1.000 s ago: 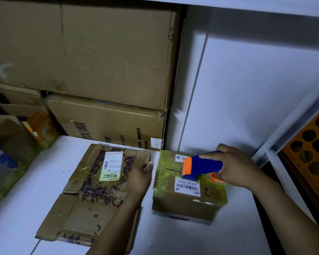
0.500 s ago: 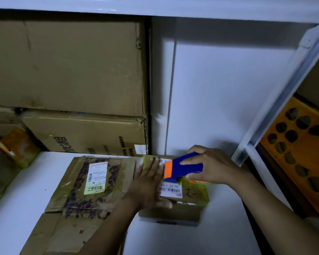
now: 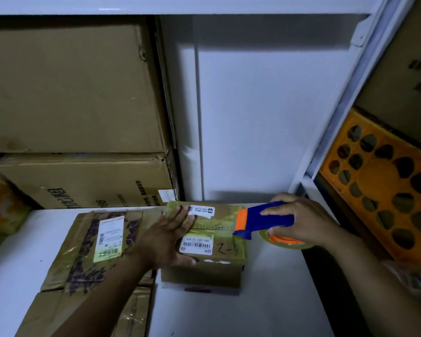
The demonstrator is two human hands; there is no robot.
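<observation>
On one parcel [image 3: 219, 223], one left hand [image 3: 167, 237]

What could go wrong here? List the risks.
The left hand lies flat on the small box, in line with the tape dispenser; its front might catch the fingers. Tape drawn across the top could cover the barcode label. Held only by a flat palm, the box may slide as the right hand pulls.
</observation>
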